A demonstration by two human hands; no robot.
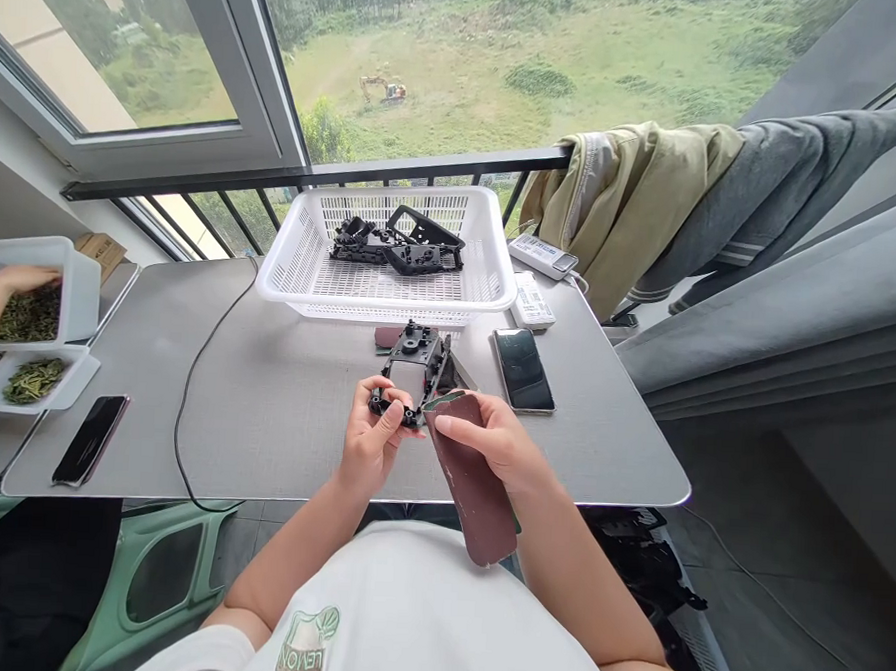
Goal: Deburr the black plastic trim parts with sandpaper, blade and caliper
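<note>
Between thumb and fingers, my left hand (pixel 372 437) grips the near end of a black plastic frame (pixel 415 349), which has an opening in its middle and small studs along its edges. My right hand (pixel 499 438) is closed on a folded sheet of reddish-brown sandpaper (pixel 470 487) with a green back. The sandpaper's upper end is at the near edge of the frame; whether they touch I cannot tell. Its long lower end hangs down over the white shirt. Another reddish-brown piece (pixel 389 338) lies on the table behind the frame.
A white plastic basket (pixel 390 297) holding black plastic parts (pixel 396 248) stands at the back. To the right lie a phone (pixel 523 370) and white devices (pixel 532 300). A cable (pixel 190 392) crosses the left. Another person's hand (pixel 26 278) reaches into a tub of dried leaves.
</note>
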